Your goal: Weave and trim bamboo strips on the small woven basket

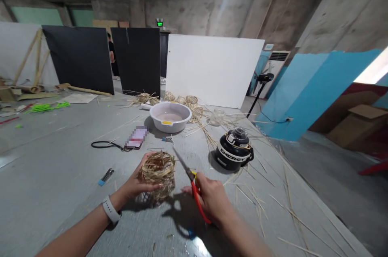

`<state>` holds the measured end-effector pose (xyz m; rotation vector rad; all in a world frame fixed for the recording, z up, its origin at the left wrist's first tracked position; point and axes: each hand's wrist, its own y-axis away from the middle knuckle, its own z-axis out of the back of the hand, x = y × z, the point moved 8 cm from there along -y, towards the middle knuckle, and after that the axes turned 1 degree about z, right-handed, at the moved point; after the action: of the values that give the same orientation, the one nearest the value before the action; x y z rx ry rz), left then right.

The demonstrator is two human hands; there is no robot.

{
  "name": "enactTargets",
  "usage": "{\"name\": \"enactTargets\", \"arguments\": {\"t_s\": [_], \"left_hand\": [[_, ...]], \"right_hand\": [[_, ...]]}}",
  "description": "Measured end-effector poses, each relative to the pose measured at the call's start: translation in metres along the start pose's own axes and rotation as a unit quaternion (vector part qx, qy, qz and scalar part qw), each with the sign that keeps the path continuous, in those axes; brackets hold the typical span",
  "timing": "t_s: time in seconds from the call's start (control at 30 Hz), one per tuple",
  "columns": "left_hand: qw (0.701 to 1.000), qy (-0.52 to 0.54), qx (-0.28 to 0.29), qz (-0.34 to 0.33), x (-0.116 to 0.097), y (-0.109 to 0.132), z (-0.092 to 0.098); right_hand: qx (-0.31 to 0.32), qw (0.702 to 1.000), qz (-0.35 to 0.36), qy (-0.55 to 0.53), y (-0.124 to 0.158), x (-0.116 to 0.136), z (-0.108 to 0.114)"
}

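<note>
A small round basket woven from bamboo strips (159,172) is gripped from its left side by my left hand (136,182), the thumb lying across its front. My right hand (212,196) is closed round the red handles of a pair of scissors (197,198). The long blades point up and away, just right of the basket and apart from it. Left of my left hand, a small metal tool with a blue end (106,177) lies on the grey table (75,200).
A white basin (171,127) stands ahead, with several woven balls (194,111) behind it. A black flask (233,150) is at right among loose bamboo strips (291,212). At left lie a phone (137,137) and bright green pieces (48,106). The table's edge runs along the right.
</note>
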<state>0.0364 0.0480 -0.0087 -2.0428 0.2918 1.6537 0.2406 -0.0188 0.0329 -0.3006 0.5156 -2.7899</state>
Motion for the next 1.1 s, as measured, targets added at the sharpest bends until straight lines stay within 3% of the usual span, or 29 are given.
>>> {"name": "enactTargets", "arguments": {"t_s": [0.17, 0.3, 0.43, 0.53, 0.67, 0.9, 1.1], "left_hand": [[0.991, -0.110, -0.042, -0.056, -0.025, -0.004, 0.008], [0.978, -0.174, -0.076, -0.083, -0.027, -0.003, 0.009], [0.933, -0.301, -0.120, -0.157, -0.034, 0.003, 0.012], [0.909, -0.355, -0.087, -0.200, -0.033, 0.006, 0.005], [0.910, -0.354, -0.048, -0.212, -0.026, 0.009, -0.004], [0.899, -0.379, -0.043, -0.215, -0.024, 0.011, -0.010], [0.896, -0.375, -0.050, -0.231, -0.028, 0.012, -0.011]], "right_hand": [[0.023, 0.992, -0.121, 0.001, -0.009, -0.036, 0.009], [0.096, 0.989, -0.083, -0.082, -0.010, -0.026, 0.013], [0.129, 0.989, -0.062, -0.043, -0.007, -0.011, 0.020], [0.131, 0.989, -0.062, 0.008, -0.006, -0.007, 0.019], [0.122, 0.991, -0.038, 0.027, -0.007, -0.001, 0.014], [0.078, 0.995, -0.025, 0.054, -0.008, 0.002, 0.019], [0.093, 0.994, -0.023, 0.059, -0.008, 0.002, 0.018]]}}
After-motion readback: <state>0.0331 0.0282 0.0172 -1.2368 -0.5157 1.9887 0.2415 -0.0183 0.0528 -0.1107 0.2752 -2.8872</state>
